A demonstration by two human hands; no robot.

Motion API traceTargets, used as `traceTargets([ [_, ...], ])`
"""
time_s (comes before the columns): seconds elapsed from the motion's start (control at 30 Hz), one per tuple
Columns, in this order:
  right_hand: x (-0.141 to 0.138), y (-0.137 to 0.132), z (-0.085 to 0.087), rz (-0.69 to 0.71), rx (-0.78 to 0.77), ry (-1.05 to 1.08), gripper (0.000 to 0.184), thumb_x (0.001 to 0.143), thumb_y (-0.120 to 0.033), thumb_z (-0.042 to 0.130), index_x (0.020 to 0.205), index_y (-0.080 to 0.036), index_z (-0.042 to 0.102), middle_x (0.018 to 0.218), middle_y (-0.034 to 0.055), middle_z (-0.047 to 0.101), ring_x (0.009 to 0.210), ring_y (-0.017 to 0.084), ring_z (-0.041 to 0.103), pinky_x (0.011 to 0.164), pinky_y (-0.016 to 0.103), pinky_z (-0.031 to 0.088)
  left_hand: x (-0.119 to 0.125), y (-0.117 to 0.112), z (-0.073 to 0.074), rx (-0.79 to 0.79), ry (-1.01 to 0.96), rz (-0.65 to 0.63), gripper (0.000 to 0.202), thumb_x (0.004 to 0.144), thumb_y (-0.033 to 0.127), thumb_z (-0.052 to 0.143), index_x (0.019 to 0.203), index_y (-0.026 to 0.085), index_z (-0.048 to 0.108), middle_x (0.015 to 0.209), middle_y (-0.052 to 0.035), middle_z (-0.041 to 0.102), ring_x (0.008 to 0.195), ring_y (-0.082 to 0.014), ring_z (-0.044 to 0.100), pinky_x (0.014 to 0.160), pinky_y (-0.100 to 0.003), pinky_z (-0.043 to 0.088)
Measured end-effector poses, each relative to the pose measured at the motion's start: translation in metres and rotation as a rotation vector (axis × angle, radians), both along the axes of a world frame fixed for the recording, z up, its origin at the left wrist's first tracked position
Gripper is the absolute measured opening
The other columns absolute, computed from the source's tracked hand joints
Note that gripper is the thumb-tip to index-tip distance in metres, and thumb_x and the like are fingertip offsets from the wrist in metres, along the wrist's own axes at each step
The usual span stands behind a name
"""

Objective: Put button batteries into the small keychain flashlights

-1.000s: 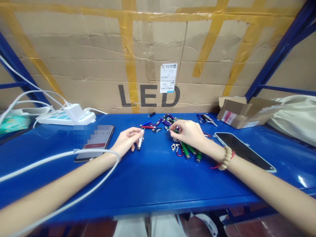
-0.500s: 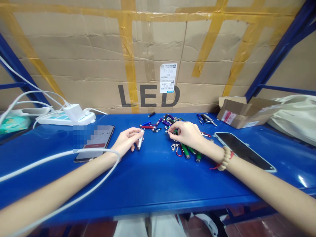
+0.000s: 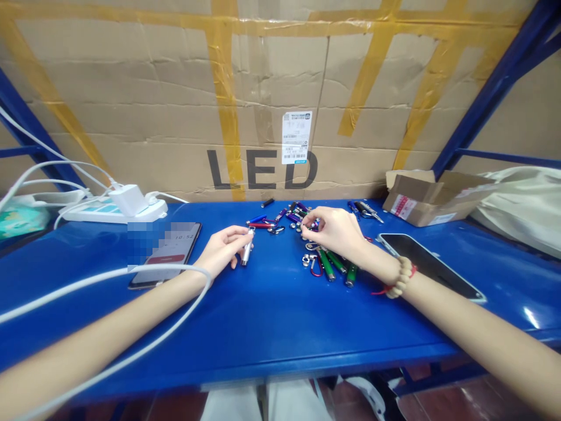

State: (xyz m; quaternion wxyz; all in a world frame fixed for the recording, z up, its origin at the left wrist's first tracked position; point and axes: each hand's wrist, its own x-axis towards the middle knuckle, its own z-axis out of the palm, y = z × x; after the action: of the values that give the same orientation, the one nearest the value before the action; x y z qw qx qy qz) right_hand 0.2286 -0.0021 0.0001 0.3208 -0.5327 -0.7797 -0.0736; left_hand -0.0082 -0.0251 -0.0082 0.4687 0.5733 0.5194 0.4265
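My left hand [image 3: 221, 250] rests on the blue shelf [image 3: 280, 316] with its fingers pinched round a small silver keychain torch [image 3: 248, 248], tilted with its ring end up. My right hand [image 3: 335, 231] reaches into a heap of small coloured keychain torches [image 3: 328, 263], green, purple and blue, its fingertips pinched on a small part at the heap's far edge that I cannot make out. A beaded bracelet [image 3: 403, 279] circles my right wrist.
A phone [image 3: 169, 254] with a lit screen lies left of my left hand, a dark phone [image 3: 432, 275] lies right. A white cable [image 3: 109, 278] crosses my left forearm. A power strip [image 3: 114, 207] sits back left, an open cardboard box [image 3: 427, 199] back right, and a large carton marked LED [image 3: 263, 105] behind.
My right hand has slid a little farther back into the heap, its fingertips closing on a small part. My left hand keeps the silver torch in place.
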Motion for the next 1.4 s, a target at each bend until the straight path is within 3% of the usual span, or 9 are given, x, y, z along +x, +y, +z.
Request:
traceTargets([
  [0.3, 0.007, 0.002, 0.007, -0.071, 0.080, 0.016, 0.013, 0.068, -0.033, 0.060, 0.071, -0.023, 0.068, 0.063, -0.0013, 0.066, 0.062, 0.015, 0.061, 0.053, 0.023, 0.035, -0.001, 0.002, -0.002, 0.005, -0.006, 0.011, 0.035, 0.069, 0.041, 0.067, 0.088, 0.013, 0.059, 0.071, -0.0026, 0.062, 0.051, -0.0078, 0.052, 0.034, -0.014, 0.034],
  [0.93, 0.014, 0.003, 0.016, -0.196, 0.151, 0.100, 0.022, 0.075, -0.040, 0.052, 0.074, -0.022, 0.065, 0.061, -0.0002, 0.064, 0.056, 0.014, 0.058, 0.055, 0.025, 0.035, 0.001, -0.003, 0.003, -0.004, 0.010, -0.002, 0.035, 0.071, 0.041, 0.065, 0.091, 0.013, 0.058, 0.074, -0.0035, 0.062, 0.051, -0.0079, 0.052, 0.036, -0.015, 0.034],
  [1.4, 0.008, -0.001, 0.015, -0.079, 0.069, 0.007, 0.014, 0.073, -0.032, 0.057, 0.075, -0.021, 0.065, 0.065, 0.0002, 0.066, 0.064, 0.015, 0.061, 0.056, 0.023, 0.038, 0.001, -0.001, -0.001, 0.037, -0.043, -0.041, 0.038, 0.067, 0.038, 0.069, 0.092, 0.013, 0.055, 0.080, -0.0087, 0.067, 0.056, -0.0133, 0.060, 0.033, -0.016, 0.037],
])
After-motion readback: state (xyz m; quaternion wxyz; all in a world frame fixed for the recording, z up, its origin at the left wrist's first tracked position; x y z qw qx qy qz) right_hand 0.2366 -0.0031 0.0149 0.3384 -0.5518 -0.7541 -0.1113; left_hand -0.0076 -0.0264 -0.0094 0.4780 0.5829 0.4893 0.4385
